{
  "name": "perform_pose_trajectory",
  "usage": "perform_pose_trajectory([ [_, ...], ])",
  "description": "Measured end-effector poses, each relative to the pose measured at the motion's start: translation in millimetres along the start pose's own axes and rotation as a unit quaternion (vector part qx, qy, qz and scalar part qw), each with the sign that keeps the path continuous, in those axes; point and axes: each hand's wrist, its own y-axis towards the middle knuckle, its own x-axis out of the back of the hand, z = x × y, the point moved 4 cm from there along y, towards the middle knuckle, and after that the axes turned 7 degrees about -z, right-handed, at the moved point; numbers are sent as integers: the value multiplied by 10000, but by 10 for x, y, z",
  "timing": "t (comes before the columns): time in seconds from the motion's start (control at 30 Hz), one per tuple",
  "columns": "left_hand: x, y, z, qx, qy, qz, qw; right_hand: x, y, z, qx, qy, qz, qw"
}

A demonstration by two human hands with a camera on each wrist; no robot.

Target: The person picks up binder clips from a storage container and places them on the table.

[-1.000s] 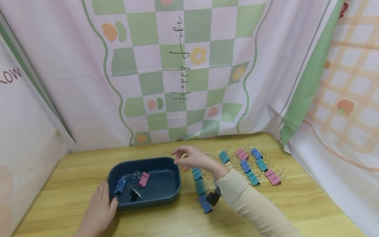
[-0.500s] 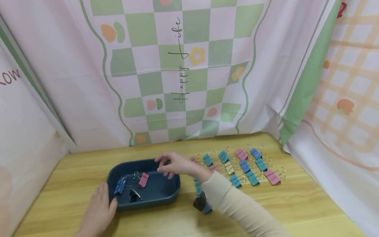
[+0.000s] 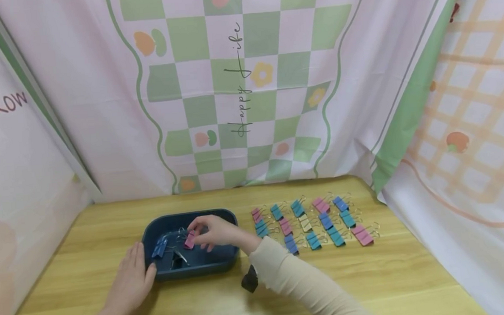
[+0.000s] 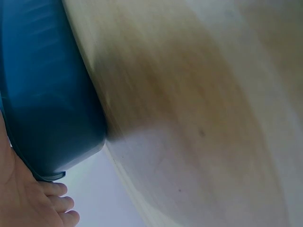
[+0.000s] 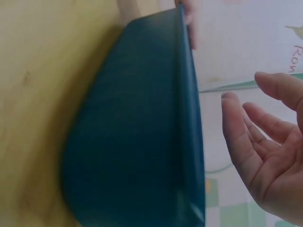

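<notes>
In the head view a dark blue tray (image 3: 224, 267) holds a pink binder clip (image 3: 189, 240), a blue binder clip (image 3: 159, 247) and a black binder clip (image 3: 177, 262). My right hand (image 3: 215, 231) reaches over the tray's right side, fingertips beside the pink clip. The right wrist view shows its thumb and fingers apart with nothing between them; the tray wall (image 5: 132, 118) hides the clips there. My left hand (image 3: 130, 273) rests against the tray's left end, fingers extended. In the left wrist view that hand (image 4: 28, 203) touches the tray's rim.
To the right, binder clips lie in rows on the wooden table (image 3: 396, 274), among them a yellow clip (image 3: 304, 223) and a pink clip (image 3: 363, 235). My right sleeve (image 3: 304, 276) covers part of the table. A patterned curtain (image 3: 252, 103) hangs behind.
My right hand has moved left and down from the tray's right edge to the pink clip inside. Clips under the forearm have come into view while others are now covered. My left hand stays put.
</notes>
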Motion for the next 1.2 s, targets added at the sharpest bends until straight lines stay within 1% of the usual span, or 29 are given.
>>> perform_pose_trajectory([
  [0.1, 2, -1, 0, 23, -4, 22, 10000, -96, 18, -15, -13, 13, 42, 10000],
  [0.3, 3, -7, 3, 10, 10, 2, 10000, -266, 47, -55, -235, 2, 167, 9996],
  [0.53, 3, 5, 5, -29, 26, -33, 10000, -374, 99, -108, -336, -55, 128, 9993],
  [0.63, -2, 11, 8, -18, 30, -2, 10000, -410, 117, -140, -392, -184, 150, 9989],
  [0.83, -5, 11, 10, -68, 11, -31, 10000, -477, 146, -214, -514, -655, 180, 9964],
  [1.0, -7, 14, 12, -54, 32, -52, 10000, -512, 178, -248, -575, -792, 169, 9951],
  [1.2, -2, 16, 12, -66, 14, -44, 10000, -566, 210, -281, -531, -1053, 213, 9928],
])
